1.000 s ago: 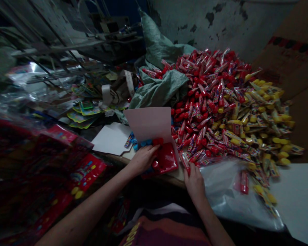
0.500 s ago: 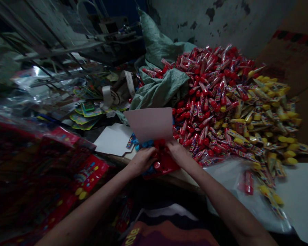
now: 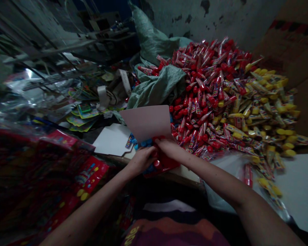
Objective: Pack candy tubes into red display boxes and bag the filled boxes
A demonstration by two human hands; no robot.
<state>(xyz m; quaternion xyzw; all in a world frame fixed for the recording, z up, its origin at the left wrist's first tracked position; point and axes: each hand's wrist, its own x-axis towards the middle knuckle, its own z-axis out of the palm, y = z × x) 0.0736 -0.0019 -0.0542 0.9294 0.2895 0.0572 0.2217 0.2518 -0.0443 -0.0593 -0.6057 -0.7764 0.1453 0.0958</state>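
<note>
A red box point(image 3: 170, 164) with a raised pale flap point(image 3: 147, 121) stands at the table's front edge. Blue-capped tubes point(image 3: 145, 143) fill its left side, and a red-capped tube point(image 3: 157, 164) shows at its near side. My left hand point(image 3: 142, 160) is at the box, fingers curled over the tubes; its grip is partly hidden. Reaching across from the right, my right hand point(image 3: 166, 147) has its fingers closed at the red caps point(image 3: 157, 138) below the flap. Both sets of fingertips are close together, and what lies between them is hard to make out in the dim light.
Right of the box lies a big heap of red-capped tubes point(image 3: 207, 89) beside yellow-capped ones point(image 3: 267, 109). A green woven sack point(image 3: 159, 85) lies behind. White card point(image 3: 113, 139) is at left, red printed packs point(image 3: 89, 174) nearer, a clear plastic bag point(image 3: 220, 181) at right.
My right hand has moved left, further over the box, closer to my left hand. My left hand stays nearly in place. The whole view has shifted slightly.
</note>
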